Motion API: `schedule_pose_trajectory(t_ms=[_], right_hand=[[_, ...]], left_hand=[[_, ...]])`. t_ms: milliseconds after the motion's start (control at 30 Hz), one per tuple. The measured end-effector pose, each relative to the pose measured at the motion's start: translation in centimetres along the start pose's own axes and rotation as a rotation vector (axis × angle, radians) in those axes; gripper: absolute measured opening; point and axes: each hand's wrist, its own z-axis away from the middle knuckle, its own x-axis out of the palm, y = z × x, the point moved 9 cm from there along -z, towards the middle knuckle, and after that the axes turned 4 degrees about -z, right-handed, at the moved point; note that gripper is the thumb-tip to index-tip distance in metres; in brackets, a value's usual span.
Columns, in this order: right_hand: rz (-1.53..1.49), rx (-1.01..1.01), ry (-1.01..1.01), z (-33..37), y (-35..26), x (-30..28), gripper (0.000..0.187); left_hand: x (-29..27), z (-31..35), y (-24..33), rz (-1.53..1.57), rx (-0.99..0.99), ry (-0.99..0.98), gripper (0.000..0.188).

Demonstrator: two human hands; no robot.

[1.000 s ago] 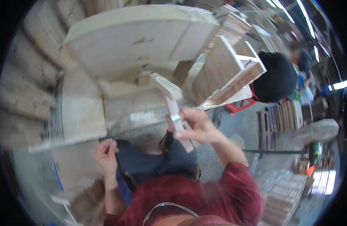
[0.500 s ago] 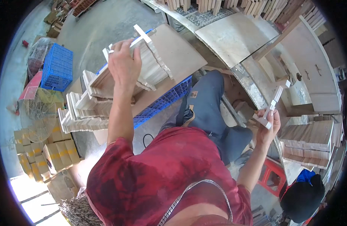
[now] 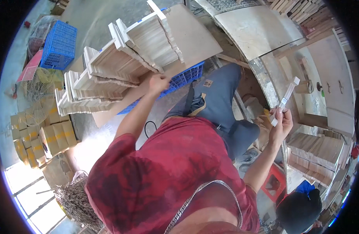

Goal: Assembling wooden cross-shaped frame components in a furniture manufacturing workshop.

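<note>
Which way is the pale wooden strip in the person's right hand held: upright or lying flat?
Raised on end, slightly tilted: the right hand grips the wooden strip at its lower end, its top pointing away.

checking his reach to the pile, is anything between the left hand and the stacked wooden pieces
Nothing visible. The left hand is already at the stacked wooden pieces, fingers against their near edge on the board. The right hand holds a white wooden strip well apart, on the other side.
</note>
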Motion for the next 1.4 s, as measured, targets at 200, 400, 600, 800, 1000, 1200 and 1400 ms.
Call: schedule_pose_trajectory(t_ms=[200, 400, 600, 800, 1000, 1200, 1400], right_hand=[[0.09, 0.057, -0.024, -0.3, -0.8, 0.8, 0.011], [0.185, 0.086, 0.088, 1.1, -1.5, -1.7, 0.014], [0.189, 0.085, 0.158, 1.3, -1.7, -3.0, 0.014], [0.226, 0.072, 0.138, 0.3, -2.8, -2.5, 0.011], [0.261, 0.086, 0.154, 0.3, -3.3, -2.5, 0.009], [0.267, 0.104, 0.155, 0.5, -2.9, -2.9, 0.011], [0.361, 0.127, 0.189, 1.0, -3.9, -2.8, 0.011]], left_hand=[[4.9, -6.7, 3.7, 0.045, 0.091, 0.361, 0.094], [7.5, -11.3, 4.9, -0.367, -0.07, 0.358, 0.078], [7.0, -11.3, 6.1, -0.428, 0.031, 0.576, 0.056], [7.8, -13.1, 5.6, -0.453, 0.065, 0.58, 0.043], [9.8, -13.1, 7.9, -0.428, 0.123, 0.62, 0.039], [12.2, -13.6, 10.6, -0.42, 0.127, 0.585, 0.038], [15.2, -14.8, 14.1, -0.39, 0.211, 0.533, 0.037]])
